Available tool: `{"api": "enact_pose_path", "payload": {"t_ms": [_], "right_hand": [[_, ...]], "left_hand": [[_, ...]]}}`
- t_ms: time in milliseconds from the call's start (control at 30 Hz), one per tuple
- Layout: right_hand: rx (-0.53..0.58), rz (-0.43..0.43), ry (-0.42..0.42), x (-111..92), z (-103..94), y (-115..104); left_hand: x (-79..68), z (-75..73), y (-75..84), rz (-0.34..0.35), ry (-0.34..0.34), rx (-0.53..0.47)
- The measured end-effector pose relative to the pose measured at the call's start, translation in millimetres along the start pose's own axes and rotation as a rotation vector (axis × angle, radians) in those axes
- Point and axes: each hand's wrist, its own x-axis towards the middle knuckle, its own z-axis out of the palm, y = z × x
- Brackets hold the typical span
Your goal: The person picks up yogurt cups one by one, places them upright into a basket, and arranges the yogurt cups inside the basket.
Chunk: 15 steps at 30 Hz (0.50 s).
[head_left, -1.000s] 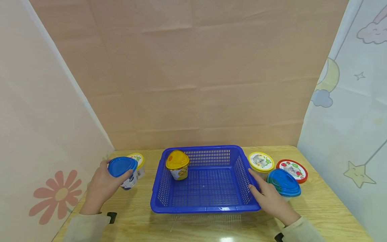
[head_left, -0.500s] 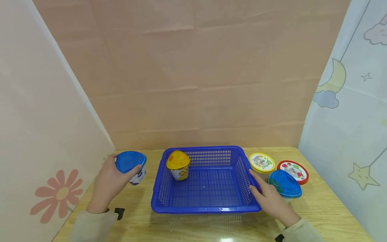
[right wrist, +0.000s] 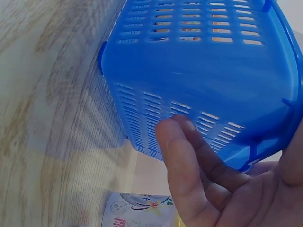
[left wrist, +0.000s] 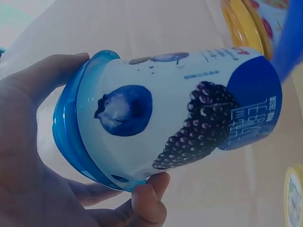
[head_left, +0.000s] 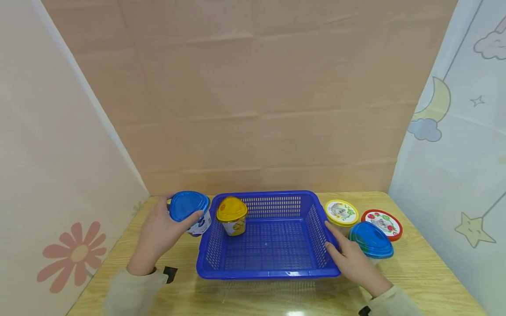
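Note:
My left hand [head_left: 160, 230] holds a blueberry yogurt cup [head_left: 189, 205] by its blue lid, just left of the basket, close to its rim. In the left wrist view the cup [left wrist: 175, 104] shows printed blueberries and a blackberry, with thumb and fingertips around the lid's edge. My right hand [head_left: 353, 263] grips the right rim of the blue plastic basket [head_left: 269, 274]. Seen from the right wrist, the fingers [right wrist: 180, 161] curl beneath the rim against the basket's outer wall [right wrist: 189, 71]. A yellow-lidded cup [head_left: 232, 213] stands inside, at the back left corner.
Right of the basket stand a tub with a yellow-rimmed lid [head_left: 341, 212], one with a red-rimmed lid [head_left: 382, 224] and a blue-lidded cup [head_left: 370, 239]. Patterned panels [head_left: 79, 175] flank the wooden table [head_left: 186, 298], with a brown backdrop [head_left: 253, 109] behind.
My left hand has carried the blueberry yogurt cup rightward and slightly up, from the table's left side to beside the basket. The right hand and basket stay put.

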Motion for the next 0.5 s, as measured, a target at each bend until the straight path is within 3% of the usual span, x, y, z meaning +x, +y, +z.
{"api": "enact_pose_path", "payload": {"t_ms": [500], "right_hand": [[0.018,-0.007,0.010,0.2,0.8,1.8]], "left_hand": [[5.7,25.9,23.8,0.053,-0.086,0.005]]}}
